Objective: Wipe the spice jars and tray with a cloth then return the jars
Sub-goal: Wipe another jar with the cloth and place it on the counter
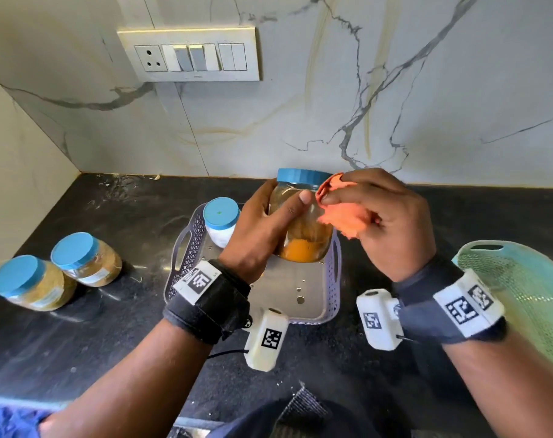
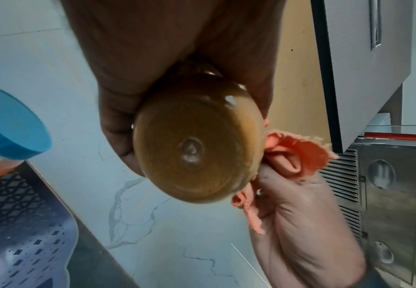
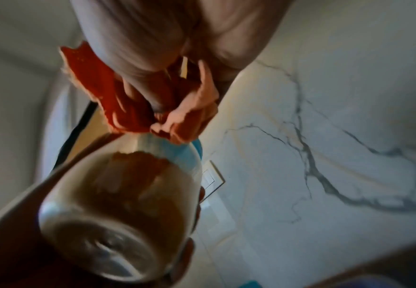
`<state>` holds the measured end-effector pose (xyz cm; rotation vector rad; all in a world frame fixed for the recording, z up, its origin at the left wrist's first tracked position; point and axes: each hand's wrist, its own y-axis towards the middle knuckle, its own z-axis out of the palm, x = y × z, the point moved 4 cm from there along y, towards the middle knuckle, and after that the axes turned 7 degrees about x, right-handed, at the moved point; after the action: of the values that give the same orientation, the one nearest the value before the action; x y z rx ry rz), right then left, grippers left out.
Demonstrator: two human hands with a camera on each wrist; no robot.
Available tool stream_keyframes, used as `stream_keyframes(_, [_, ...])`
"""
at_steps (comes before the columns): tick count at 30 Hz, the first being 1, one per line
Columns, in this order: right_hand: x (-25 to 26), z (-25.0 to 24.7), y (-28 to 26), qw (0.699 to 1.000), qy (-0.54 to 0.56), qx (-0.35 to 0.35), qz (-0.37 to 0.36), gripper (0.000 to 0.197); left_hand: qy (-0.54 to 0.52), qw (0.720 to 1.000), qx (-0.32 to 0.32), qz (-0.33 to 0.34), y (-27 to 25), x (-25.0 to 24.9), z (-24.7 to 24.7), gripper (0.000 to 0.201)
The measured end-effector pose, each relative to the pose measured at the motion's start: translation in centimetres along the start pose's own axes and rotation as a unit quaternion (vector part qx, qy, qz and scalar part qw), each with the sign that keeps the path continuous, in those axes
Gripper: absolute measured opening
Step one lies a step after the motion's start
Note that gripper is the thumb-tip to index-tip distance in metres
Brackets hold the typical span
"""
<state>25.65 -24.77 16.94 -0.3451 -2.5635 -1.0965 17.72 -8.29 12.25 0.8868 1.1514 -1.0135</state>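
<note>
My left hand (image 1: 268, 216) grips a clear jar of yellow spice (image 1: 303, 241) with a blue lid, lifted above the lilac tray (image 1: 186, 248). Its round base (image 2: 196, 148) fills the left wrist view. My right hand (image 1: 376, 210) holds a bunched orange cloth (image 1: 341, 213) against the jar's right side near the lid. The same cloth (image 3: 137, 105) touches the blue lid (image 3: 184, 150) in the right wrist view. A jar of white powder (image 1: 221, 222) with a blue lid stands in the tray's far left corner.
Two blue-lidded jars of brown spice (image 1: 85, 260) (image 1: 31, 284) stand on the black counter (image 1: 110, 336) to the left. A mint green basket (image 1: 521, 289) sits at the right edge. A marble wall with a switch plate (image 1: 189, 55) rises behind.
</note>
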Motion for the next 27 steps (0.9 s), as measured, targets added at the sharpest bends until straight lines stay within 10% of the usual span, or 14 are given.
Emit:
stream_keyframes(7, [3.6, 2.5, -3.3, 0.992, -0.053, 0.055, -0.103, 0.021, -0.058, 0.998, -0.032, 0.011, 0.6, -0.4, -0.7, 0.060])
stream_keyframes(14, [0.2, -0.2, 0.7, 0.999, 0.020, -0.025, 0.023, 0.040, -0.084, 0.996, 0.000, 0.001, 0.5, 0.0, 0.6, 0.037])
stream_keyframes(21, [3.1, 1.7, -2.7, 0.987, -0.071, 0.055, -0.133, 0.019, -0.128, 0.991, -0.048, 0.006, 0.6, -0.5, -0.6, 0.077])
stream_keyframes(27, [0.4, -0.6, 1.6, 0.999, 0.024, -0.041, 0.007, 0.047, -0.111, 0.993, -0.018, 0.018, 0.7, -0.9, 0.9, 0.042])
